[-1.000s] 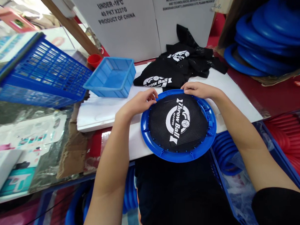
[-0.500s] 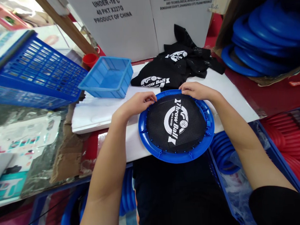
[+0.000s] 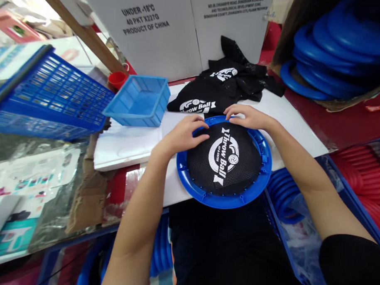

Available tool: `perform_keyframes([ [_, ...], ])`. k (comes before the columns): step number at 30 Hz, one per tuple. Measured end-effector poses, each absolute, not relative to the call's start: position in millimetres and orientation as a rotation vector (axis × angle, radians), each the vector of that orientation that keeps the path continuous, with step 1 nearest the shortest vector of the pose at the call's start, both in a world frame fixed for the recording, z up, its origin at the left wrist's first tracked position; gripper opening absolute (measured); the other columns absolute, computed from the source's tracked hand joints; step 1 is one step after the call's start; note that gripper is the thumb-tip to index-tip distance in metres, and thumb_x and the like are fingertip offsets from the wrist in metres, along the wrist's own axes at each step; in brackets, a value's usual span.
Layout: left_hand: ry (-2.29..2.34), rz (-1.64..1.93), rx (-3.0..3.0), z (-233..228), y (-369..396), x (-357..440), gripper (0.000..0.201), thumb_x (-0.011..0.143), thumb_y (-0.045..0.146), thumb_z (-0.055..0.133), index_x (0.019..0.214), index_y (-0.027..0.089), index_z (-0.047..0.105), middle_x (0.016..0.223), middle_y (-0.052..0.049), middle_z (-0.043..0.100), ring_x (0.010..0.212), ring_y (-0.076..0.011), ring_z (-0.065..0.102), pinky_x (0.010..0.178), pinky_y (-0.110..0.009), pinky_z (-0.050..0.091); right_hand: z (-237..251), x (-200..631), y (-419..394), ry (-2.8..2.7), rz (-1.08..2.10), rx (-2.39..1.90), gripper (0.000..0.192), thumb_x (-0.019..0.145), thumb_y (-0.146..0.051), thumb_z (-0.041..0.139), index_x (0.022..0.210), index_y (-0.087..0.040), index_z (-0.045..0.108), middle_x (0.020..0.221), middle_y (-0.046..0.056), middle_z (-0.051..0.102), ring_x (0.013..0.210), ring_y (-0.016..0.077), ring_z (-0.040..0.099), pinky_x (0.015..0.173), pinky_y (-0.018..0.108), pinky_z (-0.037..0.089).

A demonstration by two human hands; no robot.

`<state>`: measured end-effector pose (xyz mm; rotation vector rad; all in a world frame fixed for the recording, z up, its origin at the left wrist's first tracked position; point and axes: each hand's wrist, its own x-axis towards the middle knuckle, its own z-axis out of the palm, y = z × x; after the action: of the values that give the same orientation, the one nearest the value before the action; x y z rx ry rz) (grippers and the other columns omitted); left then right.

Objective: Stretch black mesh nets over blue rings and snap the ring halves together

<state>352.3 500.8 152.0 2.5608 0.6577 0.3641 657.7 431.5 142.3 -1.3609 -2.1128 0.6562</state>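
Observation:
A blue plastic ring (image 3: 196, 188) with a black mesh disc (image 3: 243, 165) across it lies over the table's near edge. The mesh bears white "Throw Ball" print, and small pegs run along its border. My left hand (image 3: 189, 134) rests over the ring's upper left, thumb and fingers apart, the tips at the mesh border. On the upper rim, the bent fingers of my right hand (image 3: 245, 116) grip the ring at the mesh border. Just beyond lies a pile of black mesh pieces (image 3: 203, 92) with the same print.
A light blue tray (image 3: 138, 102) and a blue basket (image 3: 57, 93) stand left, near a red cup (image 3: 117, 79). A white carton (image 3: 161, 48) rises behind. Blue rings (image 3: 327, 50) are stacked at the right. Below are red rings (image 3: 356, 174) and more blue rings.
My left hand has opened its fingers and moved right, further over the mesh. My right hand's fingers have shifted slightly left along the upper rim.

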Motion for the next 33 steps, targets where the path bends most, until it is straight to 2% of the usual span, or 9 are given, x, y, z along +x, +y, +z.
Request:
perform_keyframes([
  [3, 0.659, 0.295, 2.631, 142, 496, 358, 0.03, 0.091, 0.042, 0.077, 0.114, 0.022, 0.077, 0.153, -0.014, 0.059, 0.146, -0.0385, 0.05, 0.124, -0.057, 0.037, 139, 651, 429, -2.24, 0.654, -1.321, 0.031, 0.096, -0.045, 0.068, 0.12, -0.03, 0.08, 0.16, 0.007, 0.059, 0.149, 0.0355, 0.051, 0.128, 0.062, 0.036],
  [5, 0.678, 0.26, 2.644, 138, 495, 360, 0.033, 0.09, 0.044, 0.079, 0.113, 0.021, 0.077, 0.156, -0.016, 0.057, 0.147, -0.04, 0.048, 0.124, -0.058, 0.037, 136, 646, 429, -2.308, 0.632, -1.359, 0.033, 0.096, -0.042, 0.07, 0.125, -0.031, 0.08, 0.167, 0.007, 0.052, 0.156, 0.0382, 0.042, 0.13, 0.067, 0.03],
  [7, 0.685, 0.247, 2.628, 139, 495, 361, 0.034, 0.088, 0.045, 0.081, 0.11, 0.02, 0.076, 0.152, -0.017, 0.059, 0.143, -0.0396, 0.051, 0.122, -0.056, 0.039, 135, 642, 428, -2.342, 0.636, -1.371, 0.03, 0.095, -0.04, 0.071, 0.122, -0.03, 0.08, 0.17, 0.008, 0.049, 0.158, 0.0389, 0.039, 0.131, 0.067, 0.027],
  [11, 0.698, 0.29, 2.482, 146, 497, 361, 0.016, 0.087, 0.032, 0.079, 0.097, 0.02, 0.074, 0.118, -0.01, 0.074, 0.117, -0.0299, 0.065, 0.109, -0.046, 0.049, 138, 638, 428, -2.274, 0.718, -1.357, 0.02, 0.089, -0.04, 0.077, 0.103, -0.025, 0.076, 0.156, 0.012, 0.062, 0.152, 0.0372, 0.05, 0.125, 0.06, 0.04],
  [14, 0.818, 0.35, 2.31, 152, 500, 359, 0.005, 0.087, 0.026, 0.075, 0.089, 0.021, 0.073, 0.098, -0.005, 0.076, 0.1, -0.0243, 0.068, 0.1, -0.042, 0.053, 141, 638, 430, -2.198, 0.755, -1.364, 0.017, 0.089, -0.041, 0.074, 0.093, -0.025, 0.07, 0.143, 0.011, 0.072, 0.141, 0.0357, 0.061, 0.12, 0.056, 0.045],
  [18, 0.879, 0.393, 2.139, 156, 502, 356, 0.009, 0.085, 0.028, 0.077, 0.084, 0.019, 0.076, 0.096, -0.006, 0.079, 0.097, -0.0236, 0.07, 0.1, -0.042, 0.055, 141, 638, 432, -2.08, 0.815, -1.346, 0.02, 0.092, -0.045, 0.069, 0.09, -0.025, 0.067, 0.141, 0.011, 0.074, 0.129, 0.0339, 0.068, 0.116, 0.055, 0.047],
  [25, 0.884, 0.453, 2.049, 152, 507, 354, 0.011, 0.084, 0.028, 0.075, 0.087, 0.019, 0.081, 0.096, -0.006, 0.083, 0.095, -0.0244, 0.074, 0.098, -0.042, 0.057, 135, 635, 435, -1.957, 0.831, -1.338, 0.022, 0.094, -0.045, 0.063, 0.093, -0.024, 0.069, 0.128, 0.01, 0.08, 0.115, 0.0322, 0.072, 0.107, 0.053, 0.052],
  [28, 0.872, 0.467, 1.978, 145, 512, 353, 0.012, 0.084, 0.027, 0.076, 0.089, 0.019, 0.083, 0.096, -0.007, 0.084, 0.095, -0.0248, 0.075, 0.096, -0.041, 0.058, 134, 635, 437, -1.958, 0.806, -1.37, 0.022, 0.095, -0.042, 0.062, 0.093, -0.023, 0.073, 0.126, 0.01, 0.08, 0.112, 0.0308, 0.072, 0.106, 0.051, 0.053],
  [33, 0.844, 0.472, 1.865, 135, 519, 353, 0.014, 0.082, 0.023, 0.078, 0.095, 0.019, 0.083, 0.102, -0.008, 0.084, 0.099, -0.0239, 0.075, 0.101, -0.043, 0.057, 135, 635, 439, -2.009, 0.771, -1.445, 0.023, 0.098, -0.035, 0.058, 0.103, -0.022, 0.077, 0.127, 0.01, 0.079, 0.111, 0.0295, 0.071, 0.107, 0.05, 0.053],
])
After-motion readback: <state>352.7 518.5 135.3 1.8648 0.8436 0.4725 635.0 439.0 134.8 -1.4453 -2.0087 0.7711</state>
